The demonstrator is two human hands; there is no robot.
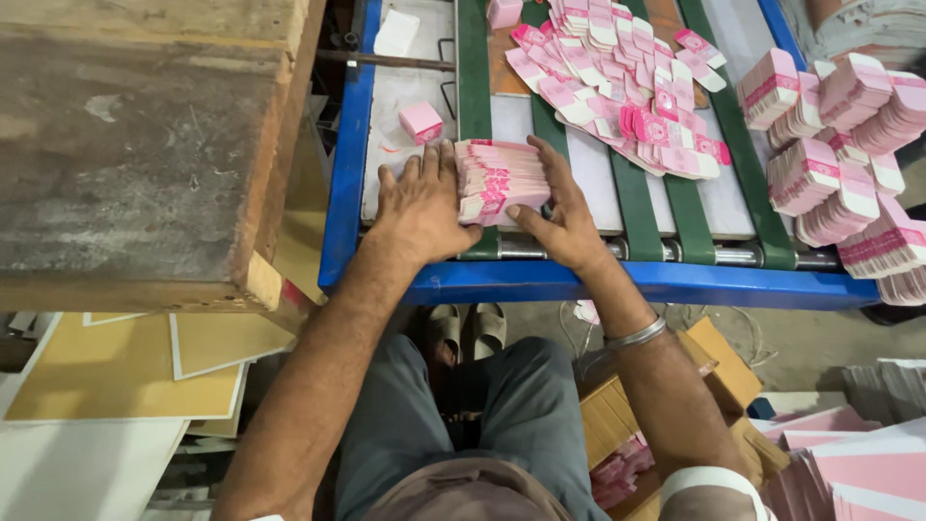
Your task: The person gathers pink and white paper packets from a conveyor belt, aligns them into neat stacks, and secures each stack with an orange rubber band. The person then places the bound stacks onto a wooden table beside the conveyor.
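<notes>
Pink-and-white flat carton stack point(499, 180), edges aligned, squeezed between left hand point(422, 205) and right hand point(562, 214) grip.

Bare forearms, no sleeves reaching past the elbows. On the wrist of the right hand point(564, 217), a thin silver metal bangle point(637, 335); higher up that arm, a white rolled cuff or band point(709, 479). Left hand point(422, 205) without rings or a watch. Grey-green cloth trousers point(502, 425) over the legs, a brownish shirt hem point(473, 497) at the waist, and grey open sandals point(468, 330) on the feet.
</notes>
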